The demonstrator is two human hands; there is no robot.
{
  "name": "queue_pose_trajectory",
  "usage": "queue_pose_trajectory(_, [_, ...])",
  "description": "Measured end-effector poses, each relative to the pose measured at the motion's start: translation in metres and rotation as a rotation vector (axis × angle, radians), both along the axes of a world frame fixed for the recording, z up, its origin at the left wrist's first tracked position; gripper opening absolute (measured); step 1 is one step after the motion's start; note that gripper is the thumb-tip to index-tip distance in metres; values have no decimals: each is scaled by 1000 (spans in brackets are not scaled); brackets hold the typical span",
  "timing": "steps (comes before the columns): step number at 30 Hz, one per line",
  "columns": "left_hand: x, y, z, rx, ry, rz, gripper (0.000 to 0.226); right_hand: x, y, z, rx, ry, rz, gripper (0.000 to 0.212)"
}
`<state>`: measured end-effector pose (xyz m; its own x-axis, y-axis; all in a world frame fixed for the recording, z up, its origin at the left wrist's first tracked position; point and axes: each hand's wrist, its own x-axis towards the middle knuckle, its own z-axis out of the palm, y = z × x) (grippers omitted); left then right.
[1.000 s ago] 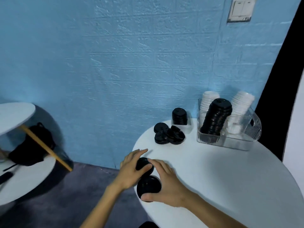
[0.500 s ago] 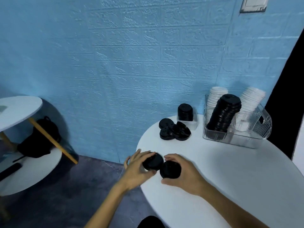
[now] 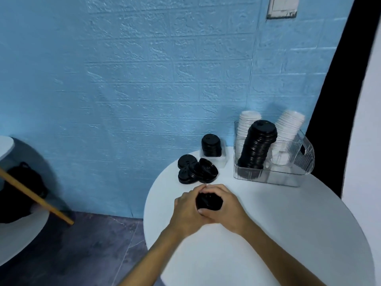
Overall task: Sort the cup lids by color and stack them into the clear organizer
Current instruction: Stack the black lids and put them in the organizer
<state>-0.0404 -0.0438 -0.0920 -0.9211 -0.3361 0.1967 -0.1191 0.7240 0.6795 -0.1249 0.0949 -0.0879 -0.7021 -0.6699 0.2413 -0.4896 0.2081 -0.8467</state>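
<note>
My left hand (image 3: 188, 209) and my right hand (image 3: 224, 207) are pressed together around black cup lids (image 3: 209, 201) over the white round table (image 3: 268, 234). Just beyond my hands lie several loose black lids (image 3: 195, 169). A short stack of black lids (image 3: 211, 145) sits in a small clear tray by the wall. The clear organizer (image 3: 288, 174) stands at the back right. It holds a tall leaning stack of black lids (image 3: 257, 145) between two stacks of white lids, one on the left (image 3: 246, 124) and one on the right (image 3: 289, 126).
A blue brick-pattern wall (image 3: 144, 79) runs behind the table. To the left stands a second white table with a wooden leg (image 3: 35, 199) and a black bag (image 3: 22, 182) on its lower shelf. Dark floor shows between the tables.
My two hands, each with a black lid, have come together and moved away from the table's near edge toward its middle; the lids are now joined between them.
</note>
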Motion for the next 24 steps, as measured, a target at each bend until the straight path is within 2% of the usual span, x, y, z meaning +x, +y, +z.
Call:
queue_pose_trajectory(6, [0, -2, -7, -78, 15, 57, 84, -12, 3, -7, 100, 37, 65, 48])
queue_pose_trajectory(10, [0, 1, -10, -116, 3, 63, 94, -22, 9, -8, 75, 8, 61, 51])
queue_pose_trajectory(13, [3, 0, -6, -114, -10, -25, 92, -26, 10, -9, 78, 12, 83, 53])
queue_pose_trajectory(15, [4, -2, -1, 145, 9, -62, 77, -29, 10, -11, 89, 41, 96, 53])
queue_pose_trajectory(16, [1, -4, 2, 335, 98, -22, 68, -30, 11, -12, 97, 57, 98, 55])
queue_pose_trajectory(17, [-3, -8, 2, 441, 224, 72, 60, -31, 11, -13, 111, 65, 102, 58])
queue_pose_trajectory(18, [-10, -12, 1, 441, 348, 182, 55, -31, 10, -13, 130, 71, 104, 63])
queue_pose_trajectory(19, [-19, -16, 2, 347, 420, 288, 52, -31, 10, -14, 147, 77, 104, 67])
queue_pose_trajectory(21, [-37, -24, 8, 170, 423, 435, 66, -31, 10, -13, 164, 88, 95, 72])
queue_pose_trajectory(24, [-63, -30, 11, 111, 259, 436, 102, -30, 12, -10, 155, 89, 62, 74])
